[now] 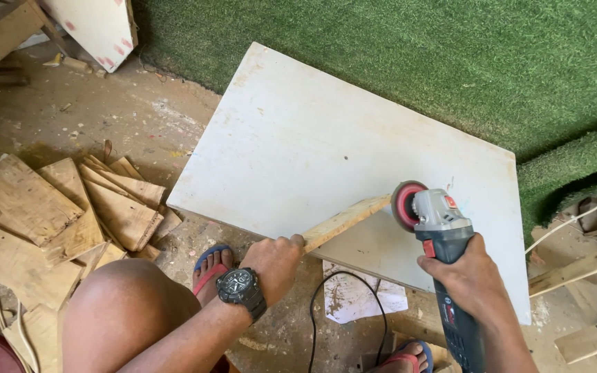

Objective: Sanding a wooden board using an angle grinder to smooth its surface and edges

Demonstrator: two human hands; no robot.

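My left hand (276, 262), with a black watch on the wrist, grips the near end of a narrow wooden strip (347, 220) that slants up to the right over a white board (326, 145). My right hand (468, 280) holds the dark body of an angle grinder (443, 235). Its red sanding disc (405, 204) meets the far end of the strip.
A pile of wood offcuts (70, 207) lies on the dusty floor at the left. Green artificial turf (416, 48) covers the ground behind the board. The grinder's black cable (333, 297) loops on the floor between my sandalled feet. More timber (582, 269) lies at the right.
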